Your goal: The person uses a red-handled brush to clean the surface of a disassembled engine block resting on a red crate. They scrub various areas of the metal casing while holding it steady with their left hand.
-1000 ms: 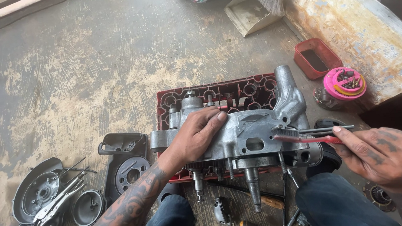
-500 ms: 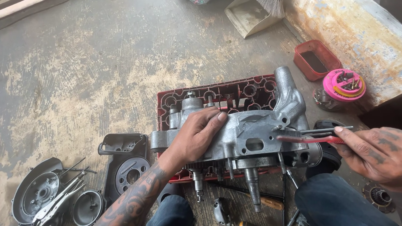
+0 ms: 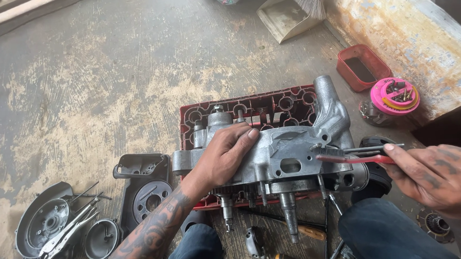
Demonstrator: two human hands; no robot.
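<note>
A grey metal engine casing [image 3: 290,152] lies across an upturned red plastic crate [image 3: 261,109] on the concrete floor. My left hand [image 3: 224,156] rests flat on the casing's left part, fingers spread over it. My right hand [image 3: 441,178] grips a red-handled brush [image 3: 355,159] together with a thin metal rod, their tips touching the casing's right side. Shafts stick out of the casing's near edge between my knees.
Left of the crate lie a black cover [image 3: 143,185], a round grey cover [image 3: 41,223] and locking pliers [image 3: 66,235]. A red tray [image 3: 363,68], a pink lid with small parts [image 3: 395,97], a dustpan [image 3: 285,17] and a concrete ledge [image 3: 411,28] are at the right.
The brush tip has shifted slightly along the casing's right side. My left hand stays pressed on the casing.
</note>
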